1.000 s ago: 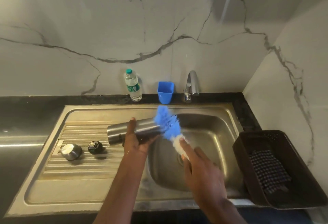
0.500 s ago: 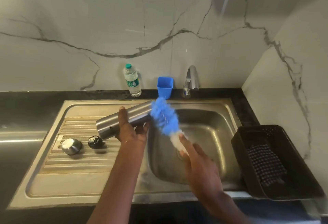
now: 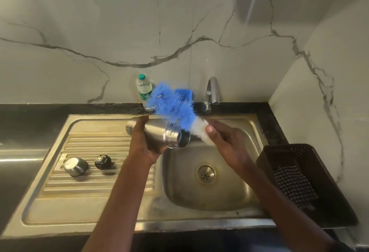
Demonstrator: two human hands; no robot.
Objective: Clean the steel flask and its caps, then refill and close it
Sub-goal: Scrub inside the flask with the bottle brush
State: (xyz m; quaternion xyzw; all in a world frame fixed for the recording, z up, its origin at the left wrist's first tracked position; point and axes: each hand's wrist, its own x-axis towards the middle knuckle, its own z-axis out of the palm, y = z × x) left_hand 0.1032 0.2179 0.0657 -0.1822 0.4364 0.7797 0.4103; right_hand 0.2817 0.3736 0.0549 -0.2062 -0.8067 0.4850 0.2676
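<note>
My left hand (image 3: 144, 144) grips the steel flask (image 3: 165, 135) on its side above the sink's edge, its open mouth pointing right over the basin. My right hand (image 3: 225, 144) holds the white handle of a blue bottle brush (image 3: 173, 108), whose bristles are outside the flask, raised above and behind its mouth. A steel cap (image 3: 75, 166) and a black inner cap (image 3: 102, 162) lie on the ribbed drainboard (image 3: 95, 187) to the left.
The steel sink basin (image 3: 247, 191) with its drain (image 3: 205, 173) lies below my hands. Behind it stand a tap (image 3: 212, 92), a blue cup (image 3: 186, 94) partly hidden by the brush, and a plastic water bottle (image 3: 144, 90). A dark basket (image 3: 279, 152) holding a checked cloth (image 3: 295, 185) sits right.
The brush has come out of the flask's mouth and swung up toward the back wall. The flask's mouth has tipped down toward the basin, and my right hand moved up and right.
</note>
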